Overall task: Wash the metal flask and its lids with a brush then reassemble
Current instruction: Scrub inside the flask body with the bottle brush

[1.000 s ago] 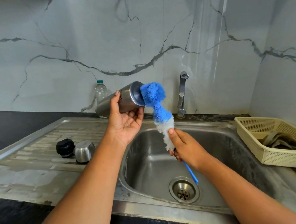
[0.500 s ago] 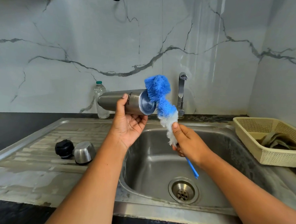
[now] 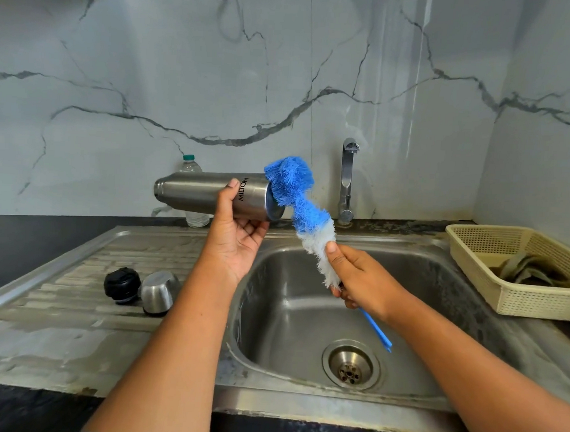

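Note:
My left hand [image 3: 234,238] grips the metal flask [image 3: 199,193], held level above the sink's left rim with its neck pointing left and its flat base to the right. My right hand [image 3: 359,279] holds the brush [image 3: 305,213] by the white bristles near its blue handle. The blue bristle head presses against the flask's base. On the draining board lie the black inner lid [image 3: 122,285] and the steel cap lid [image 3: 158,291], side by side.
The steel sink [image 3: 305,316] with its drain [image 3: 351,368] lies below my hands. A tap [image 3: 347,181] stands behind it. A plastic water bottle [image 3: 193,168] stands behind the flask. A cream basket [image 3: 473,252] with a cloth [image 3: 528,271] sits at the right.
The flask has swung from tilted to level, its neck now pointing left. The brush head stays against the base and has shifted slightly right with it.

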Demonstrator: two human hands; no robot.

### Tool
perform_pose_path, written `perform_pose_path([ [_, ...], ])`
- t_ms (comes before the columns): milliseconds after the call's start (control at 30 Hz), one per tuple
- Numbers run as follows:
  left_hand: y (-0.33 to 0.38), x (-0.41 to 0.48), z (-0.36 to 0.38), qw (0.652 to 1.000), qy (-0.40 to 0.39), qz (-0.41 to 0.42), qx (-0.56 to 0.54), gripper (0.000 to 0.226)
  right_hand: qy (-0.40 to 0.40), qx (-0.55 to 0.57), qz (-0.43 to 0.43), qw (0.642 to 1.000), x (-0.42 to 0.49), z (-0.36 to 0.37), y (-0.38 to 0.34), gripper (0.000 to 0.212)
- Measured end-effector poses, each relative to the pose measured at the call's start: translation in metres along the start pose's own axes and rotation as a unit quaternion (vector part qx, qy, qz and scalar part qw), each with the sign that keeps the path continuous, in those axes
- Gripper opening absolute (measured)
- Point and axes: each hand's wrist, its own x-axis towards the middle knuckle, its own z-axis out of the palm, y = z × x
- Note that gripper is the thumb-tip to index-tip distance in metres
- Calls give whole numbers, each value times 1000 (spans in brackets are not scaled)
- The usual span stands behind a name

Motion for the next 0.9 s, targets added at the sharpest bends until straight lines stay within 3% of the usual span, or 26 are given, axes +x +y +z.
perform_pose_path([
  [133,-10,-4,7,1000,-3,-18,12,49,10,32,-1,999,2,2,-4,49],
  [333,0,1,3,997,47,7,-68,61,-22,4,1,1000,-1,4,2,48],
  [467,-9,-3,9,998,37,-13,-40,59,-1,39,-16,999,5,11,-1,48],
  [633,3,2,4,993,50,10,-110,67,-25,-26,-5,999,2,3,11,51],
  [800,-10,-3,12,996,43,-20,-71,67,-1,45,-30,999,8,19,4,46],
  [900,-2,-2,10,992,50,-6,-115,66,-15,-19,-19,1000,5,13,13,50],
])
